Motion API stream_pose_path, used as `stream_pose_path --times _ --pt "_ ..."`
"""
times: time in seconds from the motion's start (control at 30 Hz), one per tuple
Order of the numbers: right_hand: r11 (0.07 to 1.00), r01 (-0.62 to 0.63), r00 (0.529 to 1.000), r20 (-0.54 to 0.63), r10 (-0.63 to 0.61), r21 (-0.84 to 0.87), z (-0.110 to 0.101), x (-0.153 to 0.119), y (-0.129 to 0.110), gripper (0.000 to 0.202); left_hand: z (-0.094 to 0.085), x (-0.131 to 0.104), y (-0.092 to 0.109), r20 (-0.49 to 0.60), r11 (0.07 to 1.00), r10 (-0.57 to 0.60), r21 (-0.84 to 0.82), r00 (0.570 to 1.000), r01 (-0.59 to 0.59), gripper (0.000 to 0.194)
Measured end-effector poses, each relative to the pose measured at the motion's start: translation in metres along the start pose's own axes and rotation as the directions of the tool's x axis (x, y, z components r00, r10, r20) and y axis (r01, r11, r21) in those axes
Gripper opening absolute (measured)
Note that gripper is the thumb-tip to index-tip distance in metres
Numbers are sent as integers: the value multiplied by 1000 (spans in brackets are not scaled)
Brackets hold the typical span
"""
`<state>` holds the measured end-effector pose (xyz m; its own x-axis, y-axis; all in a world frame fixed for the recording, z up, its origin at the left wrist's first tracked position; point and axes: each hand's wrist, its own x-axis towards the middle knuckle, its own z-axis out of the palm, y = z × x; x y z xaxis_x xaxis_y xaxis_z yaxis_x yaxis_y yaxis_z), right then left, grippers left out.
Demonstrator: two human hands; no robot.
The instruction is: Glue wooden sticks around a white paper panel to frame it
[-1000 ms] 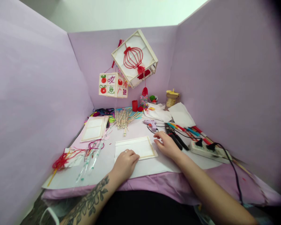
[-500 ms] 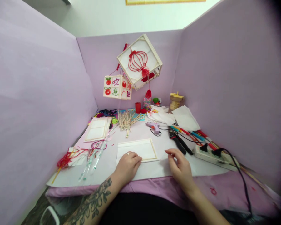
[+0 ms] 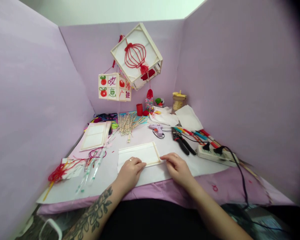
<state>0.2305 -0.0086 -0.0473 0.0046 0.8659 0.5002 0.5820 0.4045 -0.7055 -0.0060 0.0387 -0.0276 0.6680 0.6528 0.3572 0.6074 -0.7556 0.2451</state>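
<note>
A white rectangular panel (image 3: 137,152) with thin pale wooden strips along its edges lies flat on the table in front of me. My left hand (image 3: 131,169) rests on its near left part, fingers together and curled on the near edge. At the panel's right near corner is my right hand (image 3: 176,166), its index finger stretched to the strip there and the other fingers curled beneath. Whether its fingertips pinch anything is too small to tell.
Purple glue gun (image 3: 157,129), black-handled pliers (image 3: 182,141) and a power strip (image 3: 216,155) lie to the right. Wooden sticks (image 3: 126,125) are behind the panel. Framed panels (image 3: 93,136) and red yarn (image 3: 57,173) lie left. A box lantern (image 3: 137,55) hangs above.
My right hand has moved left and now reaches the panel's right corner. My left hand stays on the panel. The whole view has shifted, with things appearing further left and slightly higher.
</note>
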Motion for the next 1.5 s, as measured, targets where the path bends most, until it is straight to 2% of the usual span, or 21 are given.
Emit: stream_pose_path --times 0.13,0.3,0.6,0.73,0.8,0.83,0.87,0.93,0.97,1.0,1.03,1.13,1.2,1.27,1.33,1.5 --pt "996 68 993 96 -63 -51 -1 0 -7 33 1 0 0 10 1000 15 16 1000 -15 25" --pt "969 157 984 115 -137 -191 4 -1 -8 31 2 -1 0 11 998 18 54 1000 -19 25" --pt "956 160 981 151 -125 -247 7 -1 -7 30 1 2 -1 95 977 63 196 994 -80 27" --pt "945 162 979 163 -119 -283 6 1 -9 28 -2 1 2 67 993 43 105 997 -49 29" --pt "940 170 978 165 -125 -297 7 2 -8 28 -7 -1 0 -50 999 24 -22 998 -25 33" --pt "937 173 978 164 -127 -302 7 2 -8 28 -12 -2 -3 -164 995 -18 -96 986 3 33" --pt "935 175 978 163 -130 -307 7 2 -7 28 -18 -4 -5 -297 985 -91 -167 951 42 32" --pt "932 178 978 166 -130 -315 7 1 -7 29 -31 -8 -12 -520 949 -274 -280 809 142 27" --pt "931 176 977 170 -127 -319 7 1 -7 29 -38 -11 -15 -568 930 -346 -315 747 191 24" --pt "930 175 977 176 -122 -324 7 1 -6 28 -43 -13 -17 -577 915 -390 -332 718 230 22" --pt "928 175 976 183 -119 -329 7 1 -6 28 -47 -16 -18 -547 908 -405 -332 733 254 21" --pt "926 176 974 199 -113 -334 7 1 -6 27 -46 -23 -13 -343 932 -334 -256 878 255 22" --pt "926 177 973 201 -114 -333 7 1 -5 28 -36 -26 -5 -204 955 -278 -164 939 247 22" --pt "927 178 972 203 -114 -330 7 0 -4 28 -26 -26 2 -113 963 -267 -74 957 260 21" --pt "930 180 971 208 -116 -321 7 0 -4 28 -17 -25 6 -67 963 -271 -14 960 270 17" --pt "935 178 972 205 -118 -306 7 0 -4 28 -9 -23 5 -80 961 -273 19 959 276 15"
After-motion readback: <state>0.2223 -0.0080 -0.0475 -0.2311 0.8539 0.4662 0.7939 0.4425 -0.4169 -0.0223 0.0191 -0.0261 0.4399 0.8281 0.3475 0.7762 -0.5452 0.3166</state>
